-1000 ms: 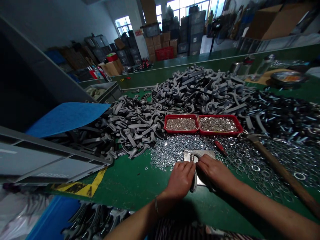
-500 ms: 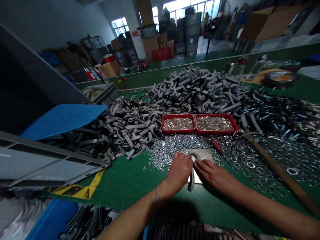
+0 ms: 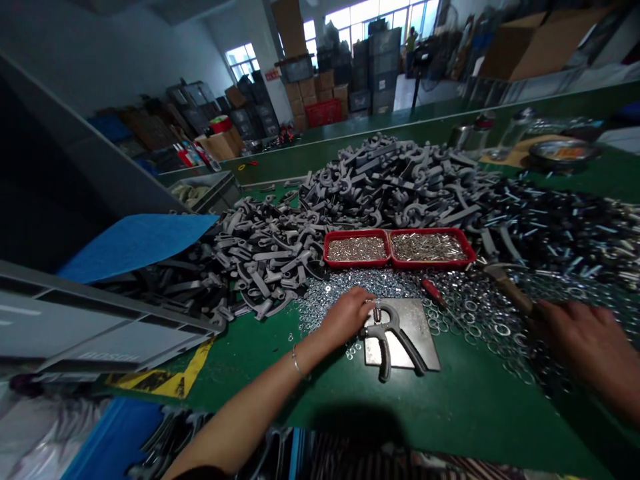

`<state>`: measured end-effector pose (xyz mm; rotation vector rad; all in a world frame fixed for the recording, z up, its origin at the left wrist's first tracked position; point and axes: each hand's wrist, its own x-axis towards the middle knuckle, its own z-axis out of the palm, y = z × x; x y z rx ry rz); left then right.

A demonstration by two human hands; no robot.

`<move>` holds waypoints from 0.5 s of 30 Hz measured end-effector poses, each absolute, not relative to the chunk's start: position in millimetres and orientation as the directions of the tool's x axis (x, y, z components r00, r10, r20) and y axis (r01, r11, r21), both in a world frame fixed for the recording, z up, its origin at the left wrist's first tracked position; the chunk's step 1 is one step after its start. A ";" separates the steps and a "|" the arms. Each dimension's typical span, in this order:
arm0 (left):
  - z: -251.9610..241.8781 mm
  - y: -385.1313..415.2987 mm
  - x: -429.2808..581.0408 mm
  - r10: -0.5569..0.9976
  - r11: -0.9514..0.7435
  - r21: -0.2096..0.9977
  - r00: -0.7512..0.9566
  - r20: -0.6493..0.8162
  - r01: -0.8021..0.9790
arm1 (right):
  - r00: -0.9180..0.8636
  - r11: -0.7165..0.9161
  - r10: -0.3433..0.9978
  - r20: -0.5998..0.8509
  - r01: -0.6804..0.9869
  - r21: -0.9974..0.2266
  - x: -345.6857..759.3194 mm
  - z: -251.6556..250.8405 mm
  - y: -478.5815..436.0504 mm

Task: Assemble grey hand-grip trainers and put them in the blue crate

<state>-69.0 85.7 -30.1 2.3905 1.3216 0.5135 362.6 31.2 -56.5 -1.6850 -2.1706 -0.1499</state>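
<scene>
A grey hand grip strengthener [image 3: 395, 327] with a small coil spring lies on a square metal plate [image 3: 427, 347], its two handles spread toward me. My left hand [image 3: 347, 317] is at its upper left, fingertips pinched beside the spring. A small shiny bit shows at those fingertips, too small to name. Over at the right, my right hand [image 3: 587, 347], slightly blurred, is closed round the wooden handle of a hammer [image 3: 515, 293]. The hammer's head rests among loose metal rings, and the rest of its handle is hidden by the hand.
Two red trays [image 3: 357, 265] of small metal pins stand behind the plate. Washers [image 3: 320, 307] and rings [image 3: 500, 329] are scattered around it, with a red-handled tool [image 3: 433, 292] among them. Grey handle parts [image 3: 270, 257] are heaped behind. A grey crate [image 3: 125, 327] stands at left.
My right hand has left the plate and moved right onto the hammer. The grip strengthener, mostly covered before, now shows with its handles apart. My left hand has shifted slightly up and left.
</scene>
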 end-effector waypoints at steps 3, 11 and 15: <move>-12.0 150.8 -74.4 0.926 -0.375 0.321 0.336 0.171 0.870 | -0.223 0.275 0.914 0.338 0.955 -0.115 375.5 -59.0 32.2; -17.9 236.7 -81.3 0.980 -0.185 0.278 0.157 0.121 0.943 | -0.038 0.139 0.966 0.257 0.910 -0.390 372.0 -39.3 21.7; -31.0 232.1 -84.8 0.982 -0.167 0.399 0.117 0.147 0.902 | -0.138 0.030 0.985 -0.105 0.731 -0.682 310.8 -23.3 -21.2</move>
